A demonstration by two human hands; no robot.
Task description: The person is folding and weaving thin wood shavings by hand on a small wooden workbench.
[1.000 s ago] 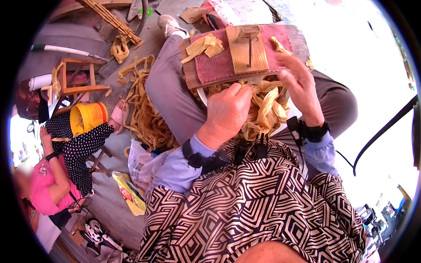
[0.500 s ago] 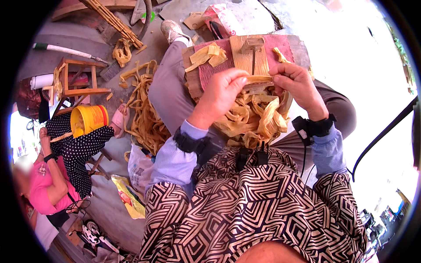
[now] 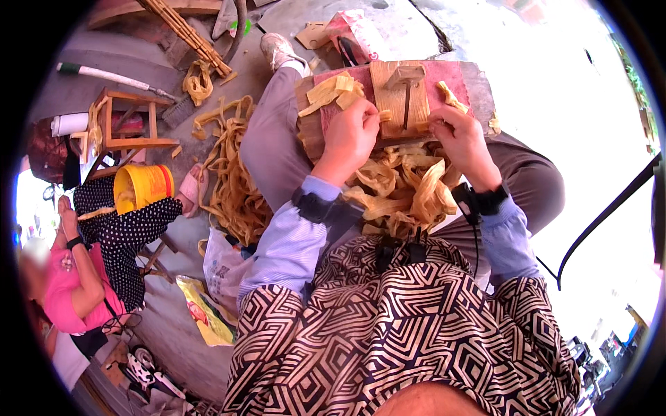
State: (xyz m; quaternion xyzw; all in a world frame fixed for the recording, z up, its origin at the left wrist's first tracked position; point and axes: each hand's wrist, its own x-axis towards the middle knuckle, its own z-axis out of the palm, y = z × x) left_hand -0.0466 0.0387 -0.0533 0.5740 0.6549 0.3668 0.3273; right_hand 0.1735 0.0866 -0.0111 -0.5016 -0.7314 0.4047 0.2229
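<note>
Wooden board [image 3: 399, 104]: rigid, rests across the lap, steady to press on.
Strip pile [image 3: 399, 194]: pale, light, floppy ribbons; lift by the ends.
Left hand [image 3: 349, 139]: curled, pinching a strip at the board.
Right hand [image 3: 461, 139]: fingers closed on a strip end.

Counts around the lap

Two hands, left hand [image 3: 349, 139] and right hand [image 3: 461, 139]; one wooden block [image 3: 399, 97]; one yellow bucket [image 3: 142, 187]; one wooden stool [image 3: 128, 125].
</note>
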